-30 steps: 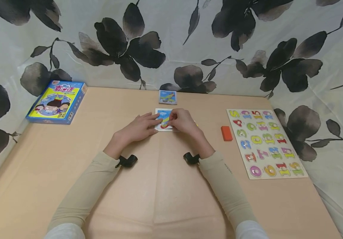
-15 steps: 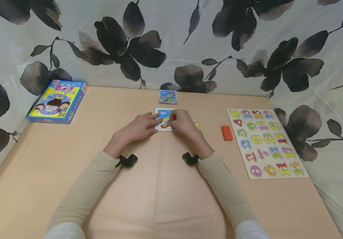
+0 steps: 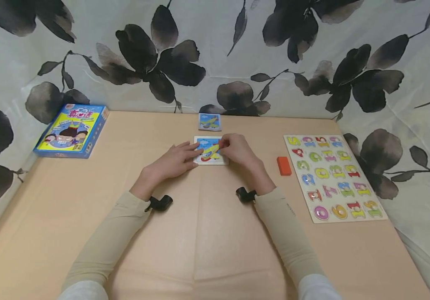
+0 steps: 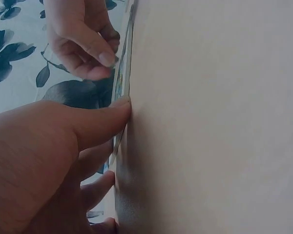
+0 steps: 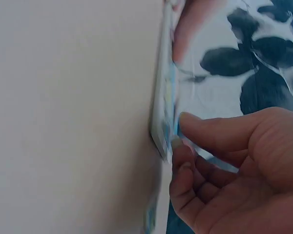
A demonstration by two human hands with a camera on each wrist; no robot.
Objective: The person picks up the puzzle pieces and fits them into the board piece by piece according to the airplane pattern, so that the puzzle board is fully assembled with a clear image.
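Observation:
A small white-framed picture puzzle [image 3: 211, 161], showing a yellow plane on a blue sky, lies flat before the hands. My left hand [image 3: 171, 161] rests at its left side, fingers fairly straight; the left wrist view shows that thumb [image 4: 118, 109] against the puzzle's edge. My right hand [image 3: 239, 151] is at the puzzle's right side. Its thumb [image 5: 210, 130] and forefinger come near each other there, other fingers curled. Whether a piece is between them cannot be told. A small colourful piece [image 5: 150, 217] lies on the table beyond the puzzle, low in the right wrist view.
Behind the puzzle lies a small blue picture card [image 3: 210, 122] with a plane. An orange block [image 3: 284, 166] and a white board of colourful number shapes [image 3: 335, 179] lie to the right. A blue-yellow box [image 3: 70, 130] stands back left, near the floral cloth [image 3: 230, 54].
My right hand has shifted a little right and away from me, uncovering more of the yellow plane. The small yellow bit beside it is now hidden in the head view. My left hand stays put.

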